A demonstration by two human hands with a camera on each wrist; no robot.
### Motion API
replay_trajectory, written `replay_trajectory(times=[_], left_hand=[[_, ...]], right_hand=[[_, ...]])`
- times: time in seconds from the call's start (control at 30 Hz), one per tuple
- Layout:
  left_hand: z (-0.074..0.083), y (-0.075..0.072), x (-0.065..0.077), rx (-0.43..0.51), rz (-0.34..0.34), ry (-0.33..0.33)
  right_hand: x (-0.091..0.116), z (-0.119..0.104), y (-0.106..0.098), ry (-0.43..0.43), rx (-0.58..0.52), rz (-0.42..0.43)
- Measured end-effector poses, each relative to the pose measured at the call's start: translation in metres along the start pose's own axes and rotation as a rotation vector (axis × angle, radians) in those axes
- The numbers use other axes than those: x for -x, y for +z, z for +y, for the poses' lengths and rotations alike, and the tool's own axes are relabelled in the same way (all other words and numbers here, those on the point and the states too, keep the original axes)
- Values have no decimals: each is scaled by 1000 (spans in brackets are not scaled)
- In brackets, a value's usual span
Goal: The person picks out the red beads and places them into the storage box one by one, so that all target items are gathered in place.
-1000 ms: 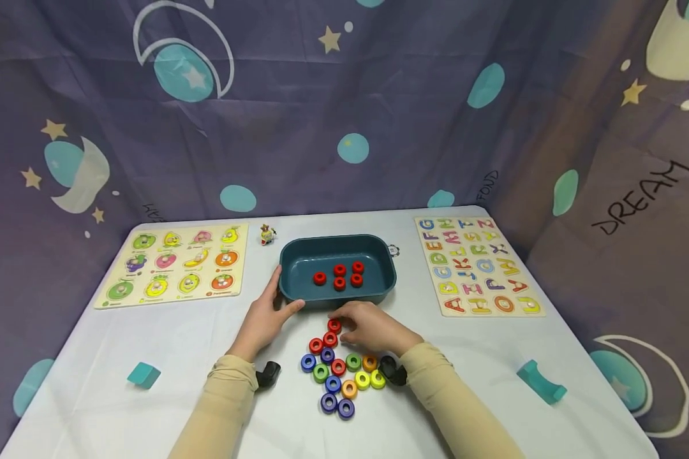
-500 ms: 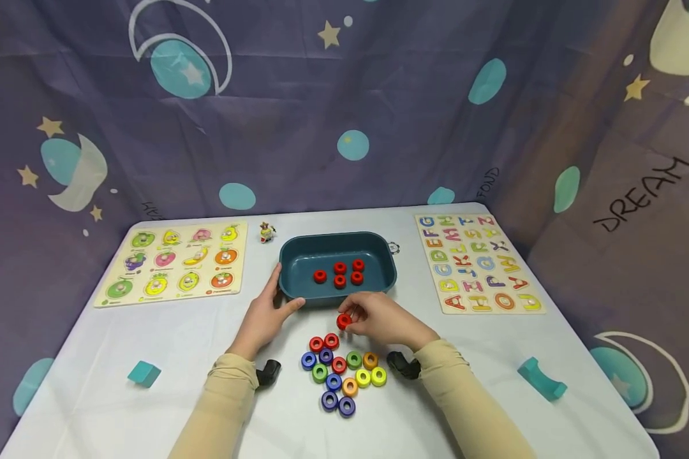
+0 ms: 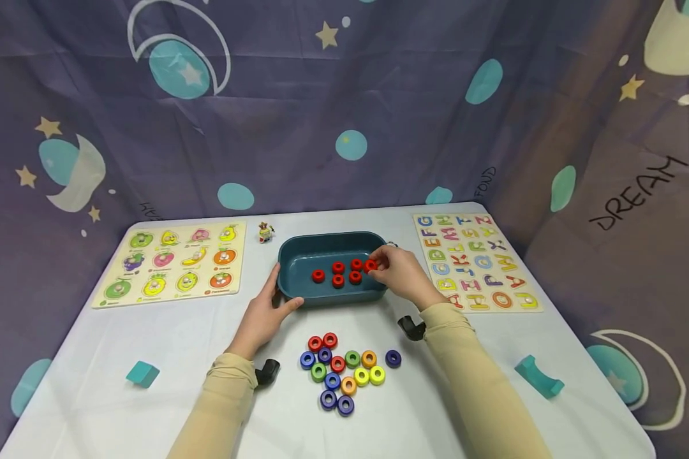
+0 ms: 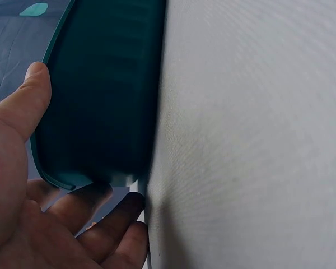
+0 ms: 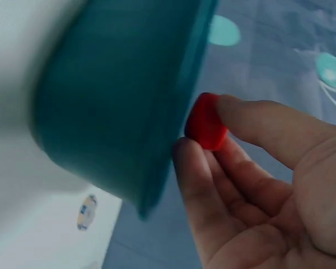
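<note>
My left hand (image 3: pixel 262 320) holds the near left corner of a dark teal plastic bin (image 3: pixel 298 296), thumb along the front wall and fingers at the left end. In the left wrist view the thumb (image 4: pixel 36 92) lies at the bin's rim. Between thumb and fingertips, my right hand (image 3: pixel 402 274) pinches a red ring (image 5: pixel 207 122). In the right wrist view this ring is just past the bin's rim; from the head it overlaps the bin's right end. Several red rings (image 3: pixel 338 280) lie on the bin's floor.
In front of the bin lie loose rings: red (image 3: pixel 330 340), blue (image 3: pixel 332 381), green (image 3: pixel 353 359), yellow (image 3: pixel 377 375), orange (image 3: pixel 348 386) and purple (image 3: pixel 393 358). A fruit puzzle board (image 3: pixel 172 264) lies left, a letter board (image 3: pixel 473 261) right. Teal blocks (image 3: pixel 143 374) flank the sides; a figurine (image 3: pixel 265 233) stands behind.
My right hand has lifted the red ring from the near pile and carried it up and right to the bin's right end. A purple ring now shows below it. The left hand stays put.
</note>
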State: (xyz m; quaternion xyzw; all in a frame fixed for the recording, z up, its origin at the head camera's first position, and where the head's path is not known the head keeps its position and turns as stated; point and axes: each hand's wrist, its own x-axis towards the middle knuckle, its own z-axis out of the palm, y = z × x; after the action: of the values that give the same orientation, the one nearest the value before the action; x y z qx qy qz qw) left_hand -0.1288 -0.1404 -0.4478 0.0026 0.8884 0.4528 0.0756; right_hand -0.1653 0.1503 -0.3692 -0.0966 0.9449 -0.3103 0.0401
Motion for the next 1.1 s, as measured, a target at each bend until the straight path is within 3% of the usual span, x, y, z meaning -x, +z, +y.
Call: replay_trajectory(times=[0.2,0.43,0.9,1.1], left_hand=[[3,1,-1,8,-7,-1],[3,3,-2,11,-7,2],[-1,1,-1,5,5,3],[-2,1,-1,4,4,-6]], right_hand=[[-11,0,16,4,101,-83],[-15,-4,23,-20,117,-154],[-11,-12,22,-45,71,-130],[6,-25,20,-109,-30,-48]])
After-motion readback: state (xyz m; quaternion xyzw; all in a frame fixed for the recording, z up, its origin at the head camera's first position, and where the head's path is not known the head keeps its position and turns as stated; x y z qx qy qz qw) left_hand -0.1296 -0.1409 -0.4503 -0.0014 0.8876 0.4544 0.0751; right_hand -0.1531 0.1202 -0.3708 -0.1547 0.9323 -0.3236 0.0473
